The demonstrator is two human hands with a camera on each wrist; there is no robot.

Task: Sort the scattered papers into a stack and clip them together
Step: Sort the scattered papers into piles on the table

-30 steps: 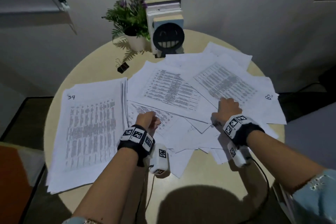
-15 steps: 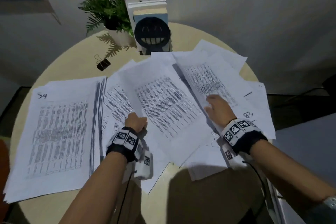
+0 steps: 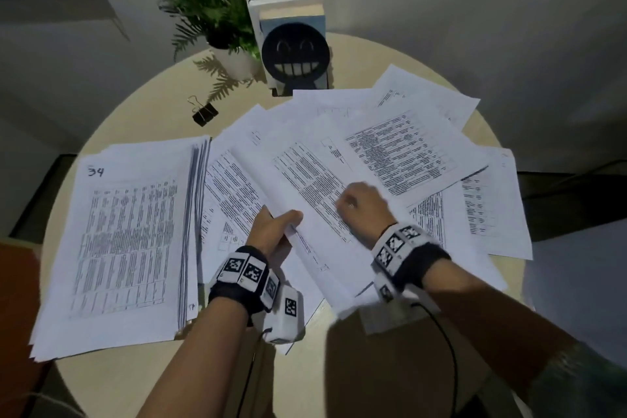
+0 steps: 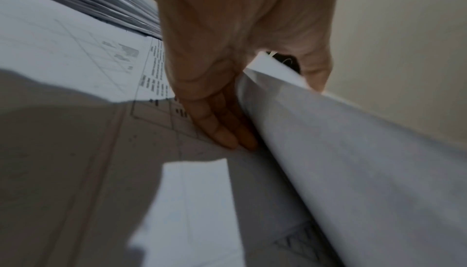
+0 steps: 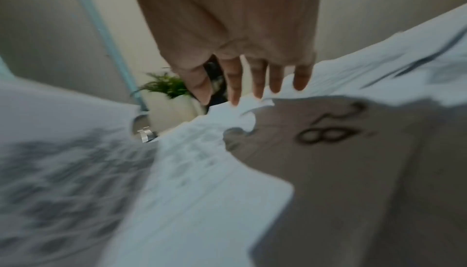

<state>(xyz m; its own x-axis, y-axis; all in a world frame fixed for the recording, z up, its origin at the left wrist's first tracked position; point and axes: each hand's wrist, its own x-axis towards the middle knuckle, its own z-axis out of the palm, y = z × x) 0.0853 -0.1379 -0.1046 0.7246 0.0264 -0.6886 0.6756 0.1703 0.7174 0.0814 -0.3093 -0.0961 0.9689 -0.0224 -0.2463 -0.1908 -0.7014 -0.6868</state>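
A thick stack of printed sheets (image 3: 125,241), marked 34 on top, lies at the left of the round table (image 3: 149,112). Loose printed sheets (image 3: 407,149) fan across the middle and right. My left hand (image 3: 280,226) pinches the near left edge of the middle sheet (image 3: 305,180), thumb (image 4: 316,71) on top and fingers (image 4: 222,131) beneath, and that edge is lifted. My right hand (image 3: 358,204) lies on the same sheet, its fingers (image 5: 275,79) straight and spread. A black binder clip (image 3: 203,112) sits alone at the far left of the table.
A potted plant (image 3: 217,10) and a row of books behind a black smiley bookend (image 3: 295,54) stand at the table's far edge. A sheet marked 82 (image 5: 333,131) lies under my right wrist. Bare tabletop shows at the near edge (image 3: 210,380).
My left hand went from resting curled on the papers to pinching a sheet's edge and lifting it. My right hand slid left onto that sheet. The head view shifted.
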